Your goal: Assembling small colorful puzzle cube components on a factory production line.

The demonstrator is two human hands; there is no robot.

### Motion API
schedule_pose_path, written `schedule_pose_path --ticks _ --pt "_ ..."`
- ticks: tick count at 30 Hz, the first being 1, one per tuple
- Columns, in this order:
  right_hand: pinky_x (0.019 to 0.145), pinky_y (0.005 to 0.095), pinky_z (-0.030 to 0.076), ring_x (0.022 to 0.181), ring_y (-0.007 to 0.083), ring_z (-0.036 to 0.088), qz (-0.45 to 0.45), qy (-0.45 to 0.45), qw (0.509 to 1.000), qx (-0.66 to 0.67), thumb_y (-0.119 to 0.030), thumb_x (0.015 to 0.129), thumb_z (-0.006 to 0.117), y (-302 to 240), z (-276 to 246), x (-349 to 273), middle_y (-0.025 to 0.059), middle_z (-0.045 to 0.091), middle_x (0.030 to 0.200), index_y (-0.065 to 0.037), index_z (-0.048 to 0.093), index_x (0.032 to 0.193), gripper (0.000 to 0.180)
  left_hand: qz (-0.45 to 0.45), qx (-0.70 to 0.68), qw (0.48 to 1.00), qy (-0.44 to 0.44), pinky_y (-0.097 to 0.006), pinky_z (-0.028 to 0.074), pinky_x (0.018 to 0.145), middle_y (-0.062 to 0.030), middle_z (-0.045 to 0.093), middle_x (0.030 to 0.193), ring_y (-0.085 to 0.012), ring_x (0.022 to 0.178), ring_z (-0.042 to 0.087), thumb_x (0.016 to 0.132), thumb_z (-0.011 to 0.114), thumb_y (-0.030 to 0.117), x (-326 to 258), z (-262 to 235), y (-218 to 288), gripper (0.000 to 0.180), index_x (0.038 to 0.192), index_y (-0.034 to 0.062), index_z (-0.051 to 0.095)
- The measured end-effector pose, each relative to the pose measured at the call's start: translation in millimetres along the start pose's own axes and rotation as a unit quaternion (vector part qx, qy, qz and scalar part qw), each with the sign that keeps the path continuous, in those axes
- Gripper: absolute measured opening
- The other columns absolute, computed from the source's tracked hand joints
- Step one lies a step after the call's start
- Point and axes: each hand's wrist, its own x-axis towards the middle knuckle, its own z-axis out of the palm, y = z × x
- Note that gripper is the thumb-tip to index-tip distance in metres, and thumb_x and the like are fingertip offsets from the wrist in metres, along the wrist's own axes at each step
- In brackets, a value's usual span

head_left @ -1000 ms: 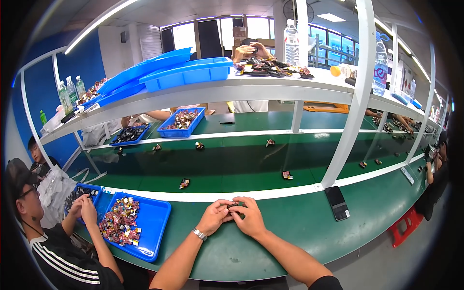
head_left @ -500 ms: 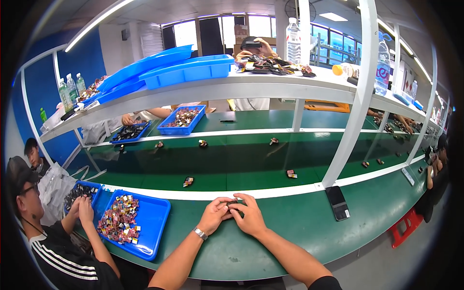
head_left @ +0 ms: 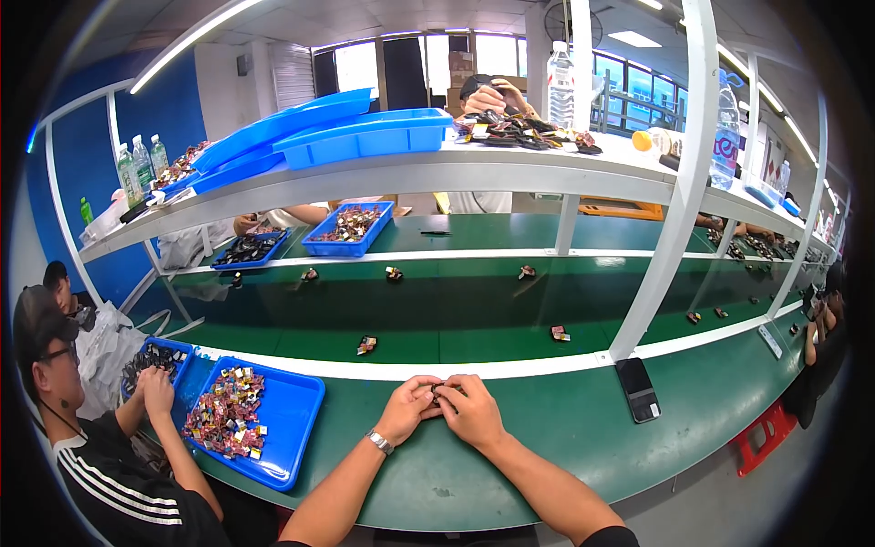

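My left hand, with a metal watch on its wrist, and my right hand meet over the green bench. Pinched between the fingertips of both is a small dark part, mostly hidden by the fingers, so its kind is unclear. To the left of my hands lies a blue tray heaped with small reddish and yellow-white parts. Ahead, on the green conveyor belt, small dark and red pieces lie spaced apart, among them one piece and another.
A phone rests on the bench to my right, beside a white post. Overhead runs a shelf with blue trays, bottles and dark parts. At my left a co-worker sits by another tray. A red stool stands at far right.
My fingers have drawn closer around the small dark part, covering more of it; the right hand's raised forefinger has lowered. The view has shifted slightly, and belt pieces appear a little further right.
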Motion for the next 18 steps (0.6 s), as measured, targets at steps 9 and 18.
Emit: schedule_pose_path --ticks 9,18 --pt "0.067 0.0346 0.053 0.082 0.0223 0.062 -0.006 0.011 1.000 -0.026 -0.004 0.075 0.075 7.4 7.5 -4.1 0.0037 0.063 0.089 -0.007 0.071 0.089 0.015 0.005 -0.006 1.000 0.002 -0.038 0.054 0.096 -0.0112 0.062 0.118 -0.0197 0.109 0.062 0.100 0.047 0.005 0.8 0.9 -1.6 0.025 0.124 0.0016 0.047" --pt "0.067 0.0347 0.053 0.081 0.0223 0.062 -0.001 0.010 0.997 -0.076 -0.007 0.075 0.073 5.9 8.3 -4.9 0.0021 0.063 0.088 -0.009 0.071 0.087 0.012 0.005 0.021 0.999 0.025 -0.035 0.055 0.090 -0.0106 0.063 0.116 -0.0178 0.107 0.062 0.099 0.048 0.004 1.1 9.0 1.1 0.021 0.120 0.0021 0.050"
